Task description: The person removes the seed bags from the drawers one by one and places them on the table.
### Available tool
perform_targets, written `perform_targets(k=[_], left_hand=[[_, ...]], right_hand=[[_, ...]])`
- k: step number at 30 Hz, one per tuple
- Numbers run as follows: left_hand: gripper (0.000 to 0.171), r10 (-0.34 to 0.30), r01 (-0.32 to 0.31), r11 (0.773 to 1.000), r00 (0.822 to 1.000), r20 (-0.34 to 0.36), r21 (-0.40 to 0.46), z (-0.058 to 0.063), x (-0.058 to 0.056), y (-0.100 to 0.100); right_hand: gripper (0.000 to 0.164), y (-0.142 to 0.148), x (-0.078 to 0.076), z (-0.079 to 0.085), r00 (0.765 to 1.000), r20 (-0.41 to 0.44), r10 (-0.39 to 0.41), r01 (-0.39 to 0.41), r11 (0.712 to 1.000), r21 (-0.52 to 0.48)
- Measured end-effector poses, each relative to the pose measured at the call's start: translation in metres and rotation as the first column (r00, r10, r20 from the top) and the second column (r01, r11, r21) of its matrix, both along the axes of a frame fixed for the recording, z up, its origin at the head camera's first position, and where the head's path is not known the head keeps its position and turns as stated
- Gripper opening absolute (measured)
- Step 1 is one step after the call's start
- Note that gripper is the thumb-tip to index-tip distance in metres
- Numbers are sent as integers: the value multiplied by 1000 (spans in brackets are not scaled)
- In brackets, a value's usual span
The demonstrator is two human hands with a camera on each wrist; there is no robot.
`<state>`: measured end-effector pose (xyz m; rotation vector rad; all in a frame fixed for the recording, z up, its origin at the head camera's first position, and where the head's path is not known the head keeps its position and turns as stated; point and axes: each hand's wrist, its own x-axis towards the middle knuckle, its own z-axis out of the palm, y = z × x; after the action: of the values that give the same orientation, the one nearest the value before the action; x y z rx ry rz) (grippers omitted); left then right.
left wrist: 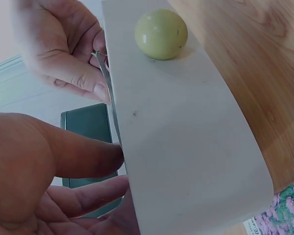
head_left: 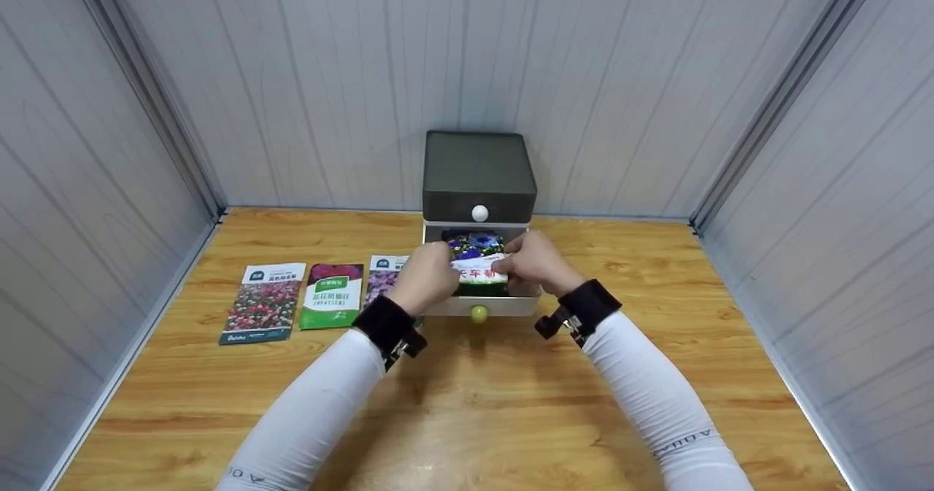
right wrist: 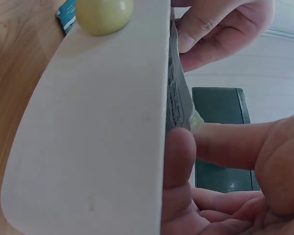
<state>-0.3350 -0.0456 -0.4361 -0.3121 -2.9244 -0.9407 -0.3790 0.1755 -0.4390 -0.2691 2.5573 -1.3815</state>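
A seed packet (head_left: 479, 271) with blue flowers and red lettering is tilted in the pulled-out lower drawer (head_left: 503, 306) of a small dark cabinet (head_left: 479, 163). My left hand (head_left: 427, 276) pinches its left edge, and my right hand (head_left: 538, 261) pinches the right edge between thumb and fingers. In the right wrist view, the packet's grey printed back (right wrist: 176, 98) shows just behind the drawer front. That pale front bears a yellow-green knob (left wrist: 161, 34) and hides the packet's lower part. Whether other packets lie beneath it, I cannot tell.
Left of the drawer, a pink-flower seed packet (head_left: 263, 303), a green and white seed packet (head_left: 331, 296) and a purple-flower seed packet (head_left: 381, 276) lie in a row on the wooden table (head_left: 496, 418). My left hand partly covers the purple one. Panel walls (head_left: 328, 90) surround the table.
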Motion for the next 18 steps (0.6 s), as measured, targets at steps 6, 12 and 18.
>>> perform_targets(k=[6,12,18], left_hand=[[28,9,-9,999,1000,17,44,2,3,0],[28,11,-11,999,1000,3,50,4,6,-1],[17,-2,1,997,1000,11,75,6,10,-3]], right_hand=[[29,2,5,3,1000,18,-1,2,1000,-13],[20,4,10,4,999,33,-4,5,999,-53],[51,7,15,5,997,78,-15,21,996,-83]])
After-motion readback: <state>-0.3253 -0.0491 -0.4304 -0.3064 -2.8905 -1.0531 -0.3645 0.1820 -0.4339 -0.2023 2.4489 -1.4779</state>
